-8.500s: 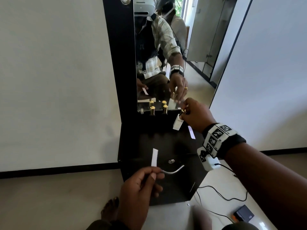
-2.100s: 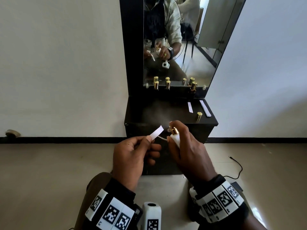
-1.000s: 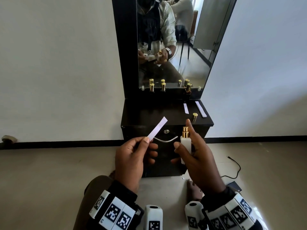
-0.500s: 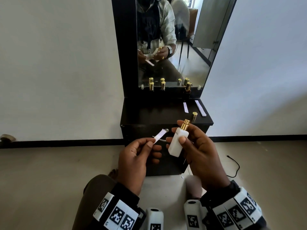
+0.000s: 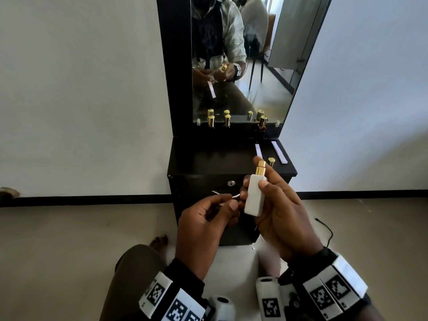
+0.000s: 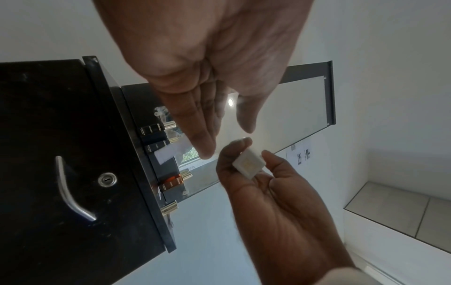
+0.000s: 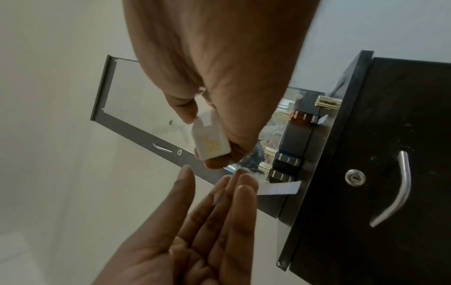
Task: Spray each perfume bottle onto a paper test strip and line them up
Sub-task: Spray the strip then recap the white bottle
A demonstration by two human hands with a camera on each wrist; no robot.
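My right hand (image 5: 254, 184) grips a white perfume bottle (image 5: 254, 196) with a bare gold sprayer, held nearly upright in front of the black dresser (image 5: 208, 163). The bottle's base shows in the left wrist view (image 6: 249, 164) and its side in the right wrist view (image 7: 211, 140). Just left of it, my left hand (image 5: 229, 202) pinches a white paper test strip (image 6: 168, 153), which sticks out past the fingertips (image 7: 278, 188). In the head view the hand hides the strip. Two strips (image 5: 258, 150) (image 5: 279, 152) lie on the dresser top at the right.
Two black bottles with gold caps (image 5: 210, 121) (image 5: 227, 120) and an amber one (image 5: 262, 125) stand along the mirror's foot. A loose gold cap (image 5: 271, 162) stands near the dresser's front right edge. The drawer handle (image 5: 234, 195) is behind my hands. A cable (image 5: 324, 228) lies on the floor.
The spraying has stopped. My right hand has brought the bottle from tilted to nearly upright. My left hand has turned the strip down, out of the head view.
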